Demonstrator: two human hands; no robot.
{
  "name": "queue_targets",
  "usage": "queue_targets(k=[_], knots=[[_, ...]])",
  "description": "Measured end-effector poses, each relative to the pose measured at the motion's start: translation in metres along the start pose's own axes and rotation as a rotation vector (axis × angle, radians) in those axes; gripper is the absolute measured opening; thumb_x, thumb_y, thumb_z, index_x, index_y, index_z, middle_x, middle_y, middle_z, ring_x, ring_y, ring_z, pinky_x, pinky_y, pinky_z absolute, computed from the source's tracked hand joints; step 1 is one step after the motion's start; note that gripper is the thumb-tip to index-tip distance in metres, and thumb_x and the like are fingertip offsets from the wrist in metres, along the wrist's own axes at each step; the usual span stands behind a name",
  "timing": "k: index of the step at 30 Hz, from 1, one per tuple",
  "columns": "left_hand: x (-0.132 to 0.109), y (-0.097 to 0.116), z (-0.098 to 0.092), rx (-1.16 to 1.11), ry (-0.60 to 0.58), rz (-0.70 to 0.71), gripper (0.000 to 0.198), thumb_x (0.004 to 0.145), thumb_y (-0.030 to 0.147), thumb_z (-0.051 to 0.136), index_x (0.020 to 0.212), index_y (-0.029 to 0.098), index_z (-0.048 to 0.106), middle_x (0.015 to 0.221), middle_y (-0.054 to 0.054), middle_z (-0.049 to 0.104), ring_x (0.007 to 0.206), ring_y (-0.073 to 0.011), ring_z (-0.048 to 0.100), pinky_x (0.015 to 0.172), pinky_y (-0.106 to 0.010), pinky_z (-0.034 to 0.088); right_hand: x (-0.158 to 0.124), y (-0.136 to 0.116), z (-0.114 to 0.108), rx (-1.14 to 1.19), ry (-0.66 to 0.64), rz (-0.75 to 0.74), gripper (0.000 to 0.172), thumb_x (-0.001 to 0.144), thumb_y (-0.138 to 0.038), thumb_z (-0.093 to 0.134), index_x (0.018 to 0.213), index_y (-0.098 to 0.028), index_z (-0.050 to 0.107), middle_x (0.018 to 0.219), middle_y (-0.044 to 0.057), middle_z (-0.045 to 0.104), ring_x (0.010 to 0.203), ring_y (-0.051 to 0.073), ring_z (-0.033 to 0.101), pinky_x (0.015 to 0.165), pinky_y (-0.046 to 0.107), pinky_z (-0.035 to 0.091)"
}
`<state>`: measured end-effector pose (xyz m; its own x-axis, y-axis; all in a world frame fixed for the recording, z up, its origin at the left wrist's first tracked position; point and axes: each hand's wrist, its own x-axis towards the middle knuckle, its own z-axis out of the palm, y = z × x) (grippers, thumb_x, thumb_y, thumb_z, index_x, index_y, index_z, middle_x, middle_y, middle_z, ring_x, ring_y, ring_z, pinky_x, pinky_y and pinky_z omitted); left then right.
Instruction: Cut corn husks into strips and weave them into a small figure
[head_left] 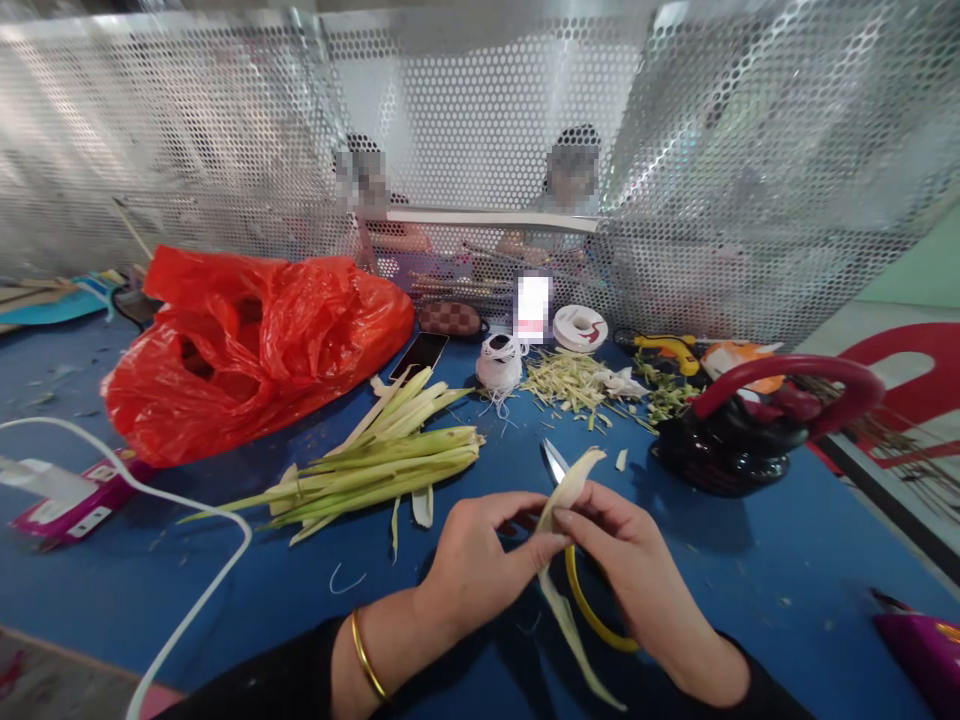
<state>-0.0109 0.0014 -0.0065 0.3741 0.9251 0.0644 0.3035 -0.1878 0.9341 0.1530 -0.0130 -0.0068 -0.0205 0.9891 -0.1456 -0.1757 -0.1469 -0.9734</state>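
Observation:
Both hands meet over the blue table around one pale green corn husk strip [568, 597], whose tail hangs down toward the front edge. My left hand [480, 560], below a gold bangle, pinches the strip between thumb and fingers. My right hand [630, 550] pinches it from the other side, a little higher up. Under the hands lie scissors with yellow handles [592, 610]; part of them is hidden by the fingers and strip. A pile of green and yellowish husk leaves [382, 470] lies left of my hands.
A red plastic bag [262, 340], phone [421, 355] and white string ball [499, 368] stand behind. Plant scraps [574, 385], a white spool [580, 328] and a black pot with a red handle [720, 455] are at right. A white cable [217, 590] crosses the left side.

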Motion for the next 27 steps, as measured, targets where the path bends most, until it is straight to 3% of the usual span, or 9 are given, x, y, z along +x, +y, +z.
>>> queue_targets(k=[4,12,15,19,24,27], knots=[[0.001,-0.003,0.000,-0.039,0.013,-0.043,0.027,0.090,0.033,0.056,0.101,0.021,0.078,0.092,-0.002,0.078,0.084,-0.0202,0.069,0.073,-0.026,0.050,-0.002,0.000,0.000,0.000,0.006,-0.024,0.018,0.068,-0.035,0.081,0.072,-0.020,0.073,0.072,0.002,0.069,0.075,0.019,0.060,0.073,0.029,0.048],[0.008,-0.003,-0.004,-0.141,0.088,-0.111,0.026,0.090,0.029,0.053,0.079,0.017,0.073,0.074,-0.004,0.074,0.069,-0.0171,0.068,0.066,-0.025,0.051,-0.003,0.002,-0.006,0.101,-0.031,0.035,0.009,0.073,-0.027,0.076,0.073,-0.020,0.071,0.070,0.000,0.066,0.068,0.017,0.059,0.070,0.029,0.048],[0.008,-0.005,-0.004,-0.197,0.107,-0.112,0.023,0.085,0.036,0.061,0.090,0.016,0.072,0.082,-0.006,0.075,0.073,-0.0180,0.068,0.064,-0.026,0.051,-0.004,-0.001,-0.001,0.070,-0.035,0.030,0.012,0.072,-0.031,0.077,0.075,-0.021,0.072,0.073,0.001,0.070,0.072,0.019,0.062,0.073,0.030,0.049],[0.006,-0.005,-0.002,-0.202,-0.019,-0.090,0.048,0.072,0.038,0.078,0.114,0.018,0.068,0.106,-0.008,0.074,0.092,-0.0231,0.068,0.071,-0.027,0.053,-0.004,-0.005,0.006,-0.017,-0.075,-0.006,0.015,0.066,-0.031,0.080,0.074,-0.022,0.073,0.073,0.002,0.072,0.074,0.020,0.063,0.076,0.032,0.051],[0.003,0.000,-0.002,-0.111,-0.074,-0.009,0.032,0.088,0.032,0.062,0.117,0.022,0.070,0.107,-0.003,0.075,0.098,-0.0222,0.067,0.085,-0.029,0.049,-0.004,-0.002,0.004,-0.108,-0.078,-0.031,0.008,0.067,-0.027,0.075,0.071,-0.021,0.070,0.069,0.001,0.069,0.069,0.019,0.060,0.070,0.030,0.050],[0.002,0.002,-0.003,-0.128,-0.106,0.018,0.033,0.095,0.030,0.049,0.121,0.024,0.070,0.112,-0.002,0.074,0.103,-0.0220,0.066,0.089,-0.030,0.048,-0.005,0.000,0.003,-0.151,-0.076,-0.053,0.006,0.068,-0.024,0.072,0.071,-0.021,0.068,0.069,0.000,0.066,0.069,0.019,0.058,0.069,0.029,0.049]])
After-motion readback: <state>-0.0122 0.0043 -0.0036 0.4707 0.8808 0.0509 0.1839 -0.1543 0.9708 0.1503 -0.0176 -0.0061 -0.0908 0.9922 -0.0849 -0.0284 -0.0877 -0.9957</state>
